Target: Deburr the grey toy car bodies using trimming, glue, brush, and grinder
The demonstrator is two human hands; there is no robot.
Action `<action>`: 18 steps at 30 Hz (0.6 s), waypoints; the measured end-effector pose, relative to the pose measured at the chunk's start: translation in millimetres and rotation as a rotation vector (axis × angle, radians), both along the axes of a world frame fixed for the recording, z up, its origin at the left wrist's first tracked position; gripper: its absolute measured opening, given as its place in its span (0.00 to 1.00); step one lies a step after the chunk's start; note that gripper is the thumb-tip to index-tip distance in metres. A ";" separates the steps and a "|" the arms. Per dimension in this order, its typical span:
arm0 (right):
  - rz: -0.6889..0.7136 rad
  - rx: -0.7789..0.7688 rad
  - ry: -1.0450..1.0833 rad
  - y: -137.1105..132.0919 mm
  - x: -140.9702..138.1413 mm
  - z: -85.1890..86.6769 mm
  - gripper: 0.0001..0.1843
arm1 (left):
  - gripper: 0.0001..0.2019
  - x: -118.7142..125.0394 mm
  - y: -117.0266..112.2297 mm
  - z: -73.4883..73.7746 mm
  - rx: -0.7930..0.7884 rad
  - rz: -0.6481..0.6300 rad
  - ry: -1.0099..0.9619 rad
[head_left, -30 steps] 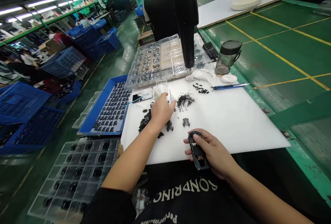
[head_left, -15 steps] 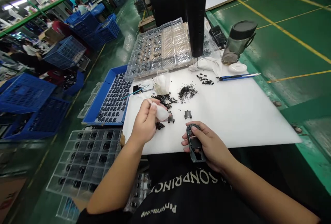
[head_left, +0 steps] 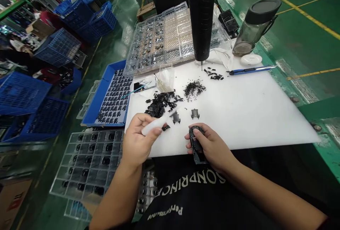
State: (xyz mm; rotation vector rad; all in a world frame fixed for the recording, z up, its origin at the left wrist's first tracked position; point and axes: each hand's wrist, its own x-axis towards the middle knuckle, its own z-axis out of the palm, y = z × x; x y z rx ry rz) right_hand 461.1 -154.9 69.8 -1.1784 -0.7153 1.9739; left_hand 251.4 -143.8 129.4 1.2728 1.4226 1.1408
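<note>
My left hand is closed around a small white squeeze bottle, its narrow tip pointing up and to the right. Just beyond that tip, a small dark bracket-like part lies on the white board. My right hand grips a black plastic car-shaped shell near the board's front edge, thumb on top. A second bracket-like part rests just past the shell. Behind my left hand is a pile of flat black pieces, with a heap of tiny black bits to its right.
A black electric screwdriver hangs over the board. Around it stand a clear compartment tray, a bottle, a white case and a blue knife. At left are a blue tray and a compartment box. People work farther off.
My left hand has moved down and left and turned the squeeze bottle, so its tip now points away from me. My right hand still holds the shell. The camera view has shifted slightly.
</note>
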 end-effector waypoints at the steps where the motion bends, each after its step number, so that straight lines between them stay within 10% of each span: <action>1: 0.012 0.005 -0.006 -0.1 0.1 -0.4 0.13 | 0.18 2.5 3.1 -1.8 0.091 0.054 -0.012; 9: 0.045 0.050 -0.062 0.2 -1.0 1.0 0.13 | 0.20 32.3 9.6 -9.3 0.552 0.027 0.319; 18: 0.058 0.042 -0.122 2.3 -1.3 9.7 0.14 | 0.16 39.2 8.0 -14.1 0.595 -0.218 0.639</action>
